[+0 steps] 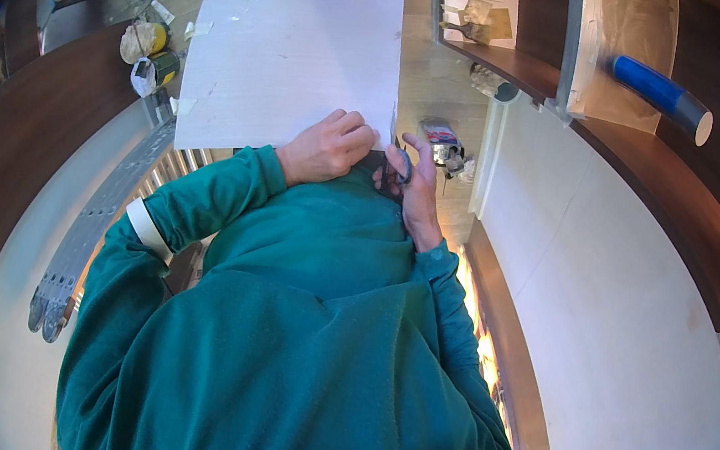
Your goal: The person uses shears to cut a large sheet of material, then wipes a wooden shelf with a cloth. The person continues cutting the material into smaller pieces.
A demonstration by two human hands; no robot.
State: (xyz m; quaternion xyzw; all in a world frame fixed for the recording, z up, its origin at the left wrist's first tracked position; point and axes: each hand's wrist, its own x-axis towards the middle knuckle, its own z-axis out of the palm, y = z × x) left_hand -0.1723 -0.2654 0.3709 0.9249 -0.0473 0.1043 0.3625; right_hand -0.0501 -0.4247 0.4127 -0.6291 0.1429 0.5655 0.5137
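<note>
Pale wood-look floor (pixel 439 84) surrounding a large white panel (pixel 297 50). Left of the panel, two yellow-and-black tins (pixel 157 70) sit close together on the floor. Right of the panel, near its lower corner, is a small container with a coloured label (pixel 440 135). Right of the panel's far end, a brown shelf (pixel 518 67) has a white base bearing a flat brush (pixel 477 32) and yellowish squares (pixel 501 24).

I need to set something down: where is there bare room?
Mostly the white board beyond the left hand; also, beside the board, floor beyond the labelled container. Crowded: the board's near right corner, where the right hand holds a dark looped tool, and around the yellow-marked containers.
</note>
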